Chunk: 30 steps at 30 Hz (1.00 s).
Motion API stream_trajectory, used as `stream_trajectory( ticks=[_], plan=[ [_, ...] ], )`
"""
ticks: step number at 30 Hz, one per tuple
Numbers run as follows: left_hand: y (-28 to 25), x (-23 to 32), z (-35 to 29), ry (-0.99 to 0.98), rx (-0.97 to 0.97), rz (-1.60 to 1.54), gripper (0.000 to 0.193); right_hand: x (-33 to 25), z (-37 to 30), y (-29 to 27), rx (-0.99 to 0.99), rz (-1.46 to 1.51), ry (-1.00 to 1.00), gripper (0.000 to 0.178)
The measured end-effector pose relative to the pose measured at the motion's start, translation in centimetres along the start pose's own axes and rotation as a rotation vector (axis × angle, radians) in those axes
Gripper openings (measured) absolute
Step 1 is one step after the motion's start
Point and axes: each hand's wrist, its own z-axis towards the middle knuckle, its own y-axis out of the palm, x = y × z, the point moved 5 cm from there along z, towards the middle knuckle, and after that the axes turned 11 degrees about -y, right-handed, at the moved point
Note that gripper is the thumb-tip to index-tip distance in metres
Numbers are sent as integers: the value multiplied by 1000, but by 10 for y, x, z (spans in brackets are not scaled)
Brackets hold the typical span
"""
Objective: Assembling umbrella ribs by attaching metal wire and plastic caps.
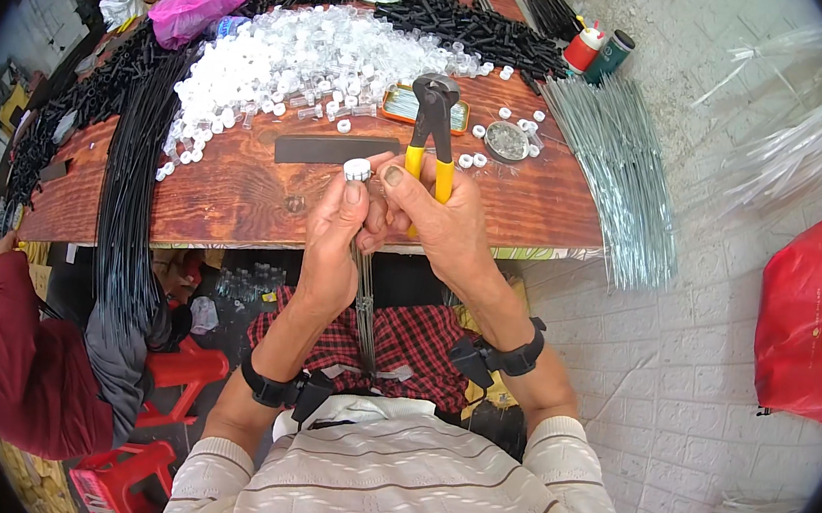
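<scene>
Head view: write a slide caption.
Left fingers hold a white piece, right fingers grip pincers, at a table heaped with small parts.

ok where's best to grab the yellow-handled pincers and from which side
Probably by the yellow handles, coming from the wearer's side: the pincers have their dark head pointing away over the table, while the two long handles run back toward the wearer, into the right hand.
</scene>
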Motion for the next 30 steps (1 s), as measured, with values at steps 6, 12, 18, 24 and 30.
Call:
stream_trajectory(
  ticks=[6, 12, 18, 24, 30],
  plan=[
    [-4, -3, 1, 13, 0, 5, 48, 3, 3, 0, 33, -15, 10, 21],
    [-2, -2, 1, 3, 12, -2, 48, 0, 3, 4, 33, 41, 25, 21],
    [-7, -6, 1, -2, -3, 4, 48, 1, 0, 4, 0, 67, 34, 23],
    [-4, -5, 2, 8, -8, -1, 49, 5, 0, 1, 2, 58, 28, 24],
    [-4, -7, 2, -2, -5, 7, 51, 4, 0, 0, 8, 38, 39, 24]
  ],
)
